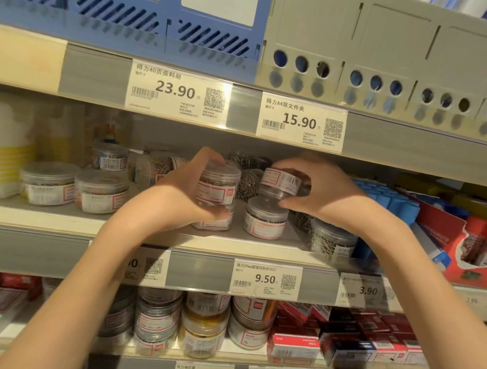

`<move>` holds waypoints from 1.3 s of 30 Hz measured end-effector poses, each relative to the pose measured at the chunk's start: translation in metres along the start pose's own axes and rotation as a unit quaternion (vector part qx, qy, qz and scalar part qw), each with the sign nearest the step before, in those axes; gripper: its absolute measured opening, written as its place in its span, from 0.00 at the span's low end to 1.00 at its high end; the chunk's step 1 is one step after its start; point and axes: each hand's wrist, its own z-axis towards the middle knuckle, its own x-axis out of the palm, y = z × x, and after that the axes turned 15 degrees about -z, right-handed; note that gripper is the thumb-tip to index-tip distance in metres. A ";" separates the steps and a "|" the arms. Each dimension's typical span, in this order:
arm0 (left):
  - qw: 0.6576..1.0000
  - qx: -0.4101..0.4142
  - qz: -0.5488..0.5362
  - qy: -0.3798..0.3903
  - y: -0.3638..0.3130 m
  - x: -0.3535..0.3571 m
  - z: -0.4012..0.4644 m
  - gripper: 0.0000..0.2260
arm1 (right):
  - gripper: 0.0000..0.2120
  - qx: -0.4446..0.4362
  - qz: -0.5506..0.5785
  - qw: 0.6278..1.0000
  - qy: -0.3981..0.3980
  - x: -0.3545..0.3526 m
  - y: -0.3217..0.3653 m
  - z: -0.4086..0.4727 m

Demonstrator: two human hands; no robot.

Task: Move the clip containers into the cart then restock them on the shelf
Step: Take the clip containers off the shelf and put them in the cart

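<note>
Both my hands reach into the middle shelf (63,220). My left hand (185,189) grips a clear round clip container (218,186) stacked on another container (213,221). My right hand (322,189) holds a second clip container (281,182), tilted, just above a container (265,219) standing on the shelf. More clip containers stand at the left (47,183) (100,191), and one full of silver clips (332,237) stands at the right.
The shelf above carries blue (128,6) and grey file boxes (398,50). Blue packs (392,203) and red boxes (480,245) sit to the right. The lower shelf holds several more clip jars (204,326) and red boxes (370,339). Price tags line the shelf edges.
</note>
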 end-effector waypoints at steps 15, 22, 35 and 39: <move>0.985 -0.029 0.154 0.078 -0.016 -0.013 0.014 0.38 | 0.31 -0.034 0.004 0.987 0.154 -0.019 0.009 0.009; 0.921 -0.091 0.332 0.180 -0.049 -0.016 0.039 0.36 | 0.25 0.010 -0.003 0.938 0.347 -0.017 0.026 0.042; 0.928 -0.166 0.213 0.255 -0.047 -0.011 0.043 0.33 | 0.28 0.003 0.041 0.942 0.334 -0.011 0.025 0.042; 0.940 -0.143 0.212 0.227 -0.048 -0.009 0.033 0.30 | 0.26 0.027 0.051 0.950 0.307 -0.008 0.030 0.032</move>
